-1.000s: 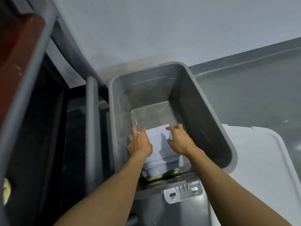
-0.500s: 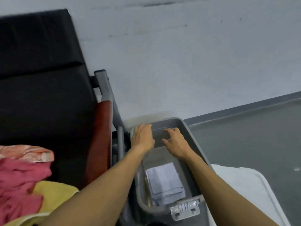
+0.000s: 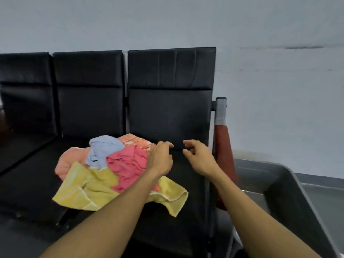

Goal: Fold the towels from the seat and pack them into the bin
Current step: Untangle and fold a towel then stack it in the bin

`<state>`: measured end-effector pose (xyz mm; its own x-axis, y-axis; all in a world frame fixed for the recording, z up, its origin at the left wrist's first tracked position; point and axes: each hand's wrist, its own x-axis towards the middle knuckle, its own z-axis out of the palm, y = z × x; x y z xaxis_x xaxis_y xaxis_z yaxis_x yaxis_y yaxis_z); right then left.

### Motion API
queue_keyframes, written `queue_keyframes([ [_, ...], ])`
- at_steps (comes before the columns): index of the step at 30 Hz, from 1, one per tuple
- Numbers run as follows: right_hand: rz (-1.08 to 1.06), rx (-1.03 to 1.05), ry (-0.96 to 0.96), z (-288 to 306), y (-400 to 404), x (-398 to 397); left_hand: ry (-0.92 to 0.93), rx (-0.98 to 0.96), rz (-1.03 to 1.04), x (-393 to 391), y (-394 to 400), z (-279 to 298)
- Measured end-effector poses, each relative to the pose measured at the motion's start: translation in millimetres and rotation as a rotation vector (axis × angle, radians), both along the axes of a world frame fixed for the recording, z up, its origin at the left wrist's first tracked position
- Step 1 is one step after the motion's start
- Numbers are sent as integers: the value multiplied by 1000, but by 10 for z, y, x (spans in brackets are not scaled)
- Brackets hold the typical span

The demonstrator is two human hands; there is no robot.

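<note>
Black seat (image 3: 167, 183) against pale wall; our towels (image 3: 111, 170) heaped at seat middle, bin (image 3: 290, 185) off right edge; left hand (image 3: 161, 159), right hand (image 3: 199, 157) loosely spread, empty; risk: tangled pile dragging extras off front edge.

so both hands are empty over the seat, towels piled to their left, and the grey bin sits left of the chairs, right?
Not quite: the head view shows the grey bin to the right of the chairs, past the red armrest. The rest holds: left hand and right hand are empty, with the towels piled to their left.
</note>
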<state>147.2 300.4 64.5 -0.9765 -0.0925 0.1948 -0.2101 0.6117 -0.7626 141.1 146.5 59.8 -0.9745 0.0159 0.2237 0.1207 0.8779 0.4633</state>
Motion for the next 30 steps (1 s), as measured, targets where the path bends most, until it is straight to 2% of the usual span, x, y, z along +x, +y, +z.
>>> queue_keyframes([
  [3, 100, 42, -71, -314, -564, -121, -44, 56, 80, 51, -591, -247],
  [7, 185, 114, -173, -879, -1034, -328, -139, 12, 161, -48, -1105, -734],
  [11, 196, 158, -259, -1417, -1255, -544, -250, -12, 241, -265, -1360, -1249],
  [15, 189, 178, -306, -1788, -1393, -733, -358, -136, 288, -439, -1451, -1672],
  [17, 178, 163, -314, -1907, -1449, -790, -367, -189, 285, -502, -1498, -1833],
  [20, 197, 149, -331, -2023, -1533, -815, -269, -198, 260, -546, -1549, -1913],
  [22, 220, 151, -304, -2028, -1589, -778, -199, -105, 268, -554, -1543, -1874],
  [24, 204, 129, -261, -2071, -1597, -759, -179, 110, 268, -544, -1455, -1767],
  [26, 191, 80, -211, -1963, -1570, -682, -147, 306, 160, -509, -1308, -1624],
  [30, 158, -25, -69, -1610, -1349, -513, -51, 460, 19, -339, -1049, -1231],
])
